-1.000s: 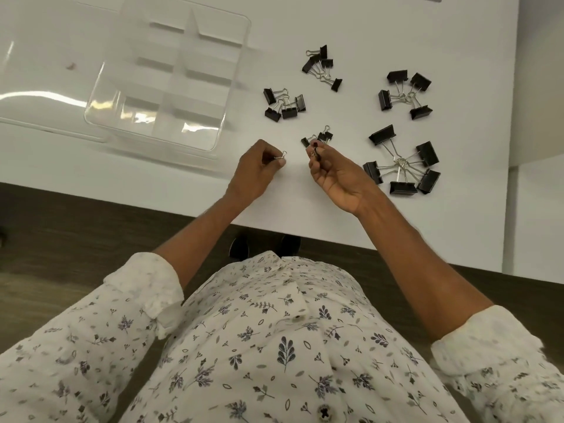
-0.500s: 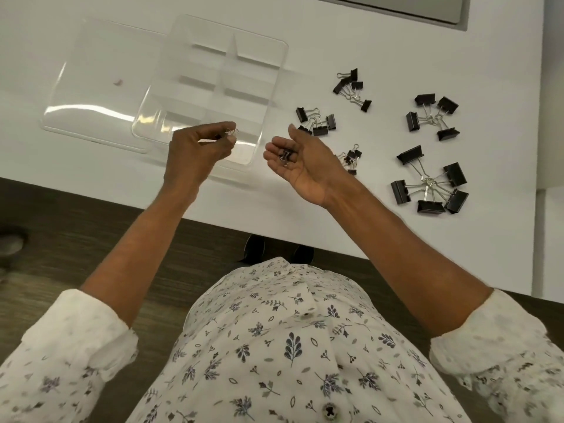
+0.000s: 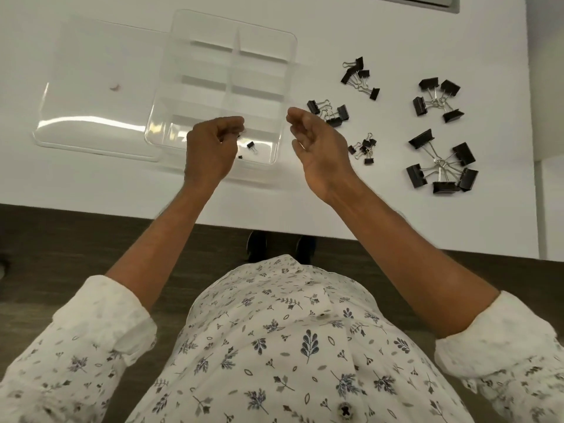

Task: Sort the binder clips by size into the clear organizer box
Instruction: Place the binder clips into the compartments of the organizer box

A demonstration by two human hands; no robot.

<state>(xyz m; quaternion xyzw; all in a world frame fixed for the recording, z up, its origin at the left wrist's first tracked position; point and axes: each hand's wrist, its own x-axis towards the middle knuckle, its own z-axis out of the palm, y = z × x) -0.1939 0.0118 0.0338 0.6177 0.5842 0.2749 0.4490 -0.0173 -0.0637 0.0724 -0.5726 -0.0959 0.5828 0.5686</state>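
Nearest the camera: patterned white shirt with rolled sleeves, both forearms reaching out over the white table [image 3: 91, 184]. Left hand [image 3: 210, 148] hovers above the near row of the clear plastic compartmented organizer box [image 3: 283, 96], fingers curled loosely; something small and dark sits at its fingertips, cannot tell whether gripped or already let go. One tiny black binder clip [image 3: 251, 145] lies in the near compartment, just right of that hand; a second dark speck beside it, too small to identify. Right hand [image 3: 317, 148] is raised just right of the box, palm half cupped, fingers narrow; contents not visible. Right of it, the smallest-size clip cluster [image 3: 364, 148]; further right, the largest clips [image 3: 439, 166]. Farther back: two medium-small clusters [image 3: 329, 111], [image 3: 360, 74], and a medium-large group [image 3: 438, 99]. Clear flat lid [image 3: 91, 87] lies left of the box. Judgement: smallest size is being deposited, task barely begun. Next move calls for returning to the small cluster and keeping one compartment per size.
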